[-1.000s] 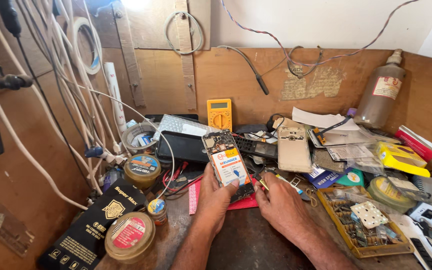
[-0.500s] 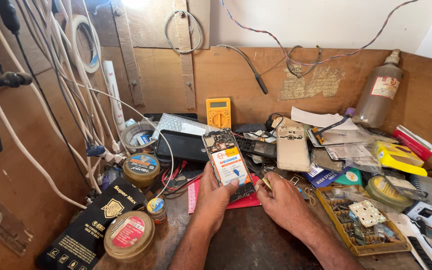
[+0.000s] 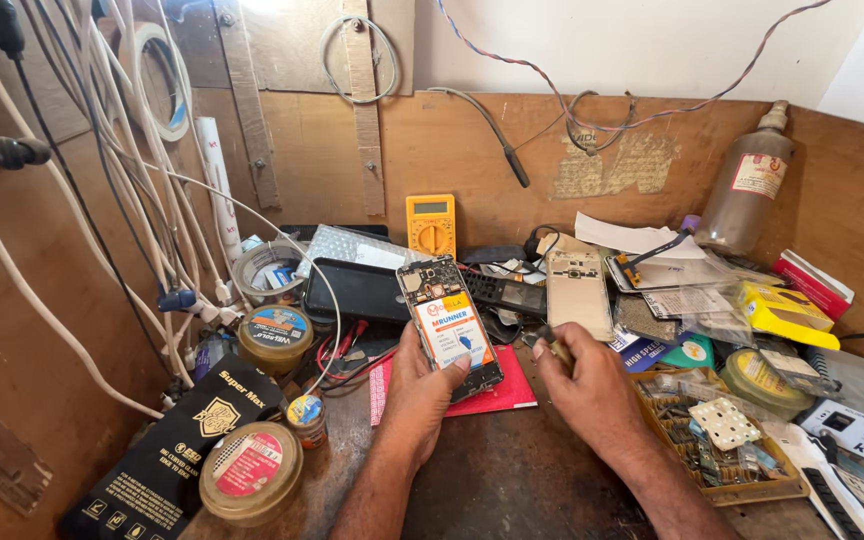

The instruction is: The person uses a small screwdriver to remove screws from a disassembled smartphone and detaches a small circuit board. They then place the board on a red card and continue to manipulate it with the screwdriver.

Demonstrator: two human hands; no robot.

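My left hand (image 3: 422, 385) holds an opened phone (image 3: 449, 325) with its back cover off, tilted upright above a red mat (image 3: 492, 392). The phone's white and orange battery faces me and its circuit board shows at the top. My thumb rests on the battery's lower edge. My right hand (image 3: 584, 385) is just right of the phone, its fingers pinched on a thin small tool (image 3: 550, 342) near the phone's lower right side. A beige phone back cover (image 3: 578, 292) lies behind my right hand.
The cluttered wooden bench holds a yellow multimeter (image 3: 431, 224), a black box (image 3: 167, 450), round tins (image 3: 249, 470), a tape roll (image 3: 270, 270), a parts tray (image 3: 727, 435), a brown bottle (image 3: 747, 190) and a yellow tool (image 3: 780, 310). White cables (image 3: 122, 200) hang at left.
My right hand has shifted slightly to the right and up beside the phone. The phone stays in my left hand, tilted a little more upright.
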